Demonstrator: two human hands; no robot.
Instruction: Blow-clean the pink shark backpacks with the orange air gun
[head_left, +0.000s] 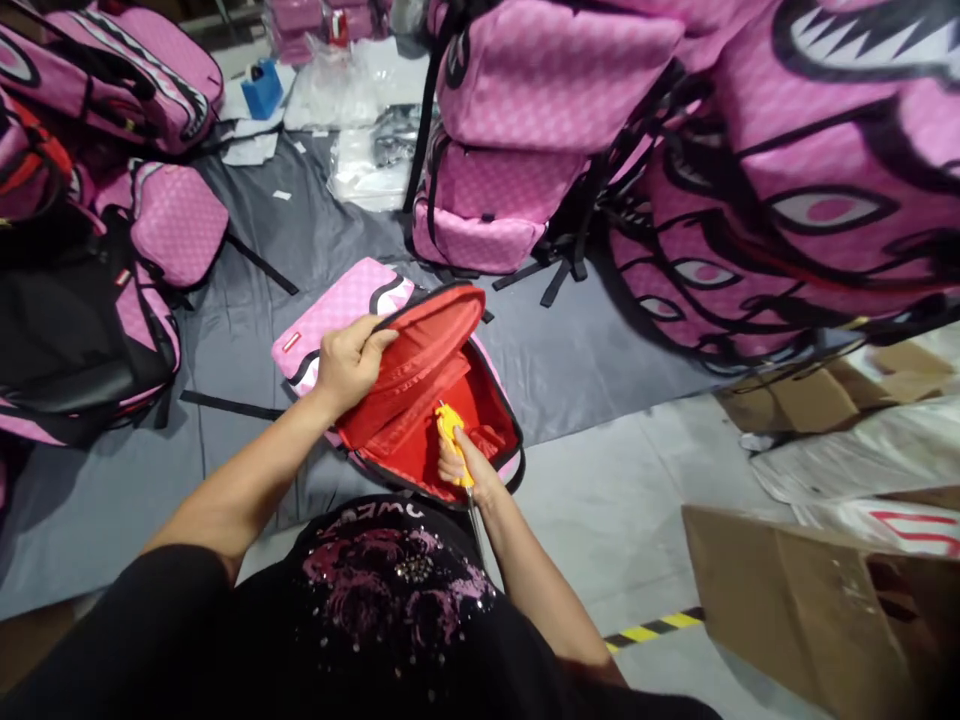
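Note:
A pink backpack (341,305) with red lining lies unzipped at the table's near edge. My left hand (352,362) is closed on the edge of its raised flap (435,335), holding it up. My right hand (469,465) grips a yellow air blow gun (450,420) over the open red compartment (480,395). The gun's short metal tip points away from me, into the bag. From its lower end a thin pale hose (478,530) runs down along my forearm. A black strap (232,405) stretches out to the bag's left.
Stacked pink backpacks (510,180) stand behind, with a large pile (750,230) at right. More bags (82,330) lie left on the grey-covered table (300,230). Clear plastic bags (371,165) and a blue object (262,88) lie further back. A cardboard box (780,590) sits at lower right.

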